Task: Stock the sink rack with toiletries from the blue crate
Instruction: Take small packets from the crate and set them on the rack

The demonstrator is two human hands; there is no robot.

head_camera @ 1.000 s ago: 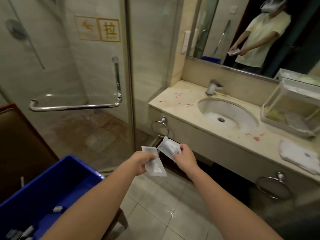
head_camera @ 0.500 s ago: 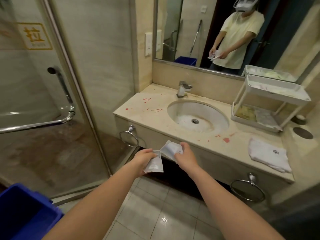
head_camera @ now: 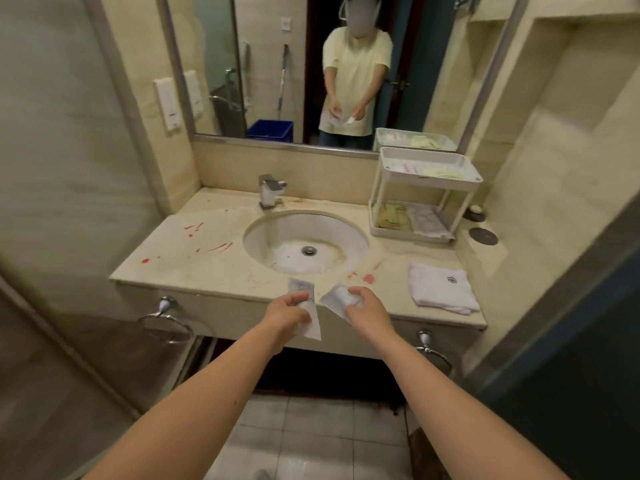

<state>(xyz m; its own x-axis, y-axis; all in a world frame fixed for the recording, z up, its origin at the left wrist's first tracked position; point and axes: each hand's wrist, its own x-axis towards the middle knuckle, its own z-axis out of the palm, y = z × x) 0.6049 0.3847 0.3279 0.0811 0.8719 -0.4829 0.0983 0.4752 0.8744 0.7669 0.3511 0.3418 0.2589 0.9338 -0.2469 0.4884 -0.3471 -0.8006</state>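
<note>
Our fingers curl round one flat white packet each: the left hand (head_camera: pixel 289 308) pinches the left packet (head_camera: pixel 312 328) upright, and the right hand (head_camera: pixel 365 306) grips the right packet (head_camera: pixel 334 299) by one end. Both are held just in front of the sink (head_camera: pixel 268 233) and apart, we judge so each can be placed singly. The rack (head_camera: pixel 427 177) stands behind and right of the sink with packets on both shelves, so our reach should go there.

Glossy chrome faucet (head_camera: pixel 272 192), terry towel (head_camera: pixel 441 289)
</note>
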